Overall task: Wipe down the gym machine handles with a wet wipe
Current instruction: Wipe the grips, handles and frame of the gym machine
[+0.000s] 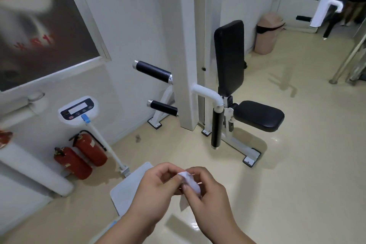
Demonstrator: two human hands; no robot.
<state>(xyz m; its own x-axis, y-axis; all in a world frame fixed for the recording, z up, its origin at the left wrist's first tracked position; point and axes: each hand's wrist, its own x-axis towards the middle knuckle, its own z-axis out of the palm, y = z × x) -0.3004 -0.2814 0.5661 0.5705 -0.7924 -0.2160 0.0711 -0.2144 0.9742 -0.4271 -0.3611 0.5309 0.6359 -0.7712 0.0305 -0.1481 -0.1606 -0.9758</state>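
A small white wet wipe (190,181) is bunched between both hands low in the view. My left hand (156,188) pinches its left edge and my right hand (208,194) pinches its right side. Ahead stands a white gym machine (186,45) with a black back pad and seat (257,115). Its black padded handles are the upper left handle (152,71), the lower left handle (163,107) and a vertical handle (216,127) beside the seat. Both hands are well short of the handles.
A white weighing scale (78,110) stands at the left, its platform (128,186) partly under my left hand. Two red fire extinguishers (83,156) sit by the wall. A pink bin (267,33) stands at the back. Glossy beige floor stretches to the right.
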